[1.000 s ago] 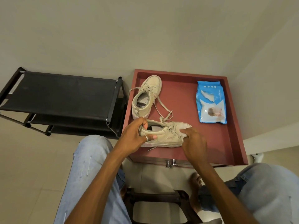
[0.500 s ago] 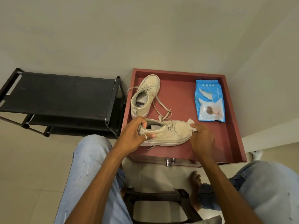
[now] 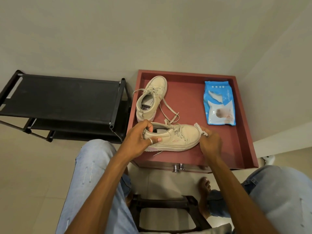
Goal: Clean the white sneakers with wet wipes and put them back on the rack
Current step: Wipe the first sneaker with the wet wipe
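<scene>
The left hand held the near sneaker's heel. The right hand pressed a white wipe on its toe.

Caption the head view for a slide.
Left hand grips the near sneaker by its heel; right hand holds a wet wipe at its toe.

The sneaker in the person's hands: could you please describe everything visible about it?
The off-white low-top lace-up sneaker looks like leather, with a thick pale sole, loose laces and a pinkish heel patch. It lies over the red tray, toe pointing right. The left hand grips its heel collar; the right hand holds a crumpled white wipe at its toe.
</scene>
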Motion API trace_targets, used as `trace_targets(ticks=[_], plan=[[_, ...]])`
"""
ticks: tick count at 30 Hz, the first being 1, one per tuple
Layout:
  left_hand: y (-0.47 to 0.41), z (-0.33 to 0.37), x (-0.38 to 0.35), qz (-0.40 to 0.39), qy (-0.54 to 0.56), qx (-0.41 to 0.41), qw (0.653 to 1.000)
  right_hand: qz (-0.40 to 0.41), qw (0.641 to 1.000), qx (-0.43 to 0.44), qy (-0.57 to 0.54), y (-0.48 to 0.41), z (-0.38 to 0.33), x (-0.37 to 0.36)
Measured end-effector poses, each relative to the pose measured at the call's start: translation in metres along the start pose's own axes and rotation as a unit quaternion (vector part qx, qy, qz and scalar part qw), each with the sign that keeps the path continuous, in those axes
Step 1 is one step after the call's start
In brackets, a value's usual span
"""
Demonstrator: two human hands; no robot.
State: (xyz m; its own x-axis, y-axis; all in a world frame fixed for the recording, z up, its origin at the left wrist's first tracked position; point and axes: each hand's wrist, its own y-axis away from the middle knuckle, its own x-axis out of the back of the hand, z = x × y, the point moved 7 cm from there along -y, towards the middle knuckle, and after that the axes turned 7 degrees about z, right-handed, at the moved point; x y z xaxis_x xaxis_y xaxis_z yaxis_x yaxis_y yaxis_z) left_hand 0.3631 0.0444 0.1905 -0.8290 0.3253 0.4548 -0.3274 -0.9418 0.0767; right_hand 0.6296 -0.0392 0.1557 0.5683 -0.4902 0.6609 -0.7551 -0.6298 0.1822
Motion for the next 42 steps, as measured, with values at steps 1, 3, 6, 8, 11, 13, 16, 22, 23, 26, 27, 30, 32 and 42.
trace_targets(ticks=[1, 3, 6, 8, 11, 13, 16, 22, 23, 26, 27, 30, 32, 42], plan=[[0.0, 0.001, 0.0, 0.002, 0.004, 0.001, 1.0, 0.006, 1.0, 0.006, 0.01, 0.004, 0.0, 0.0], [-0.002, 0.002, 0.002, 0.009, 0.016, 0.012, 1.0, 0.018, 0.999, 0.015, 0.027, 0.018, 0.001, 0.001], [-0.002, 0.003, 0.002, 0.012, 0.04, 0.037, 0.998, 0.045, 0.997, 0.045, 0.035, 0.035, -0.001, 0.006], [-0.002, 0.003, 0.002, 0.017, 0.048, 0.055, 0.997, 0.05, 0.996, 0.063, 0.032, 0.047, -0.005, 0.005], [-0.001, 0.004, 0.003, 0.021, 0.057, 0.086, 0.994, 0.063, 0.99, 0.124, 0.029, 0.068, -0.019, 0.004], [-0.002, 0.001, 0.003, 0.013, 0.083, 0.12, 0.989, 0.058, 0.982, 0.174, 0.039, 0.081, -0.029, -0.001], [0.001, 0.0, 0.002, 0.002, 0.14, 0.174, 0.975, 0.036, 0.976, 0.209, 0.048, 0.097, -0.037, -0.009], [0.006, -0.006, 0.002, -0.01, 0.188, 0.267, 0.945, -0.01, 0.916, 0.397, 0.05, 0.165, -0.089, -0.046], [0.006, -0.006, 0.001, -0.01, 0.208, 0.261, 0.943, -0.039, 0.894, 0.443, 0.059, 0.182, -0.097, -0.057], [0.007, -0.005, 0.0, 0.001, 0.263, 0.263, 0.928, -0.096, 0.822, 0.544, 0.14, 0.208, -0.096, -0.076], [0.007, -0.006, 0.0, 0.007, 0.277, 0.269, 0.922, -0.095, 0.803, 0.566, 0.164, 0.206, -0.095, -0.074], [0.006, -0.012, -0.001, 0.009, 0.297, 0.29, 0.91, -0.087, 0.798, 0.578, 0.15, 0.19, -0.091, -0.058], [0.007, -0.016, 0.0, 0.005, 0.273, 0.313, 0.91, -0.058, 0.847, 0.523, 0.076, 0.169, -0.095, -0.039], [0.014, -0.018, 0.0, -0.003, 0.254, 0.346, 0.903, -0.103, 0.86, 0.484, 0.121, 0.158, -0.091, -0.055]])
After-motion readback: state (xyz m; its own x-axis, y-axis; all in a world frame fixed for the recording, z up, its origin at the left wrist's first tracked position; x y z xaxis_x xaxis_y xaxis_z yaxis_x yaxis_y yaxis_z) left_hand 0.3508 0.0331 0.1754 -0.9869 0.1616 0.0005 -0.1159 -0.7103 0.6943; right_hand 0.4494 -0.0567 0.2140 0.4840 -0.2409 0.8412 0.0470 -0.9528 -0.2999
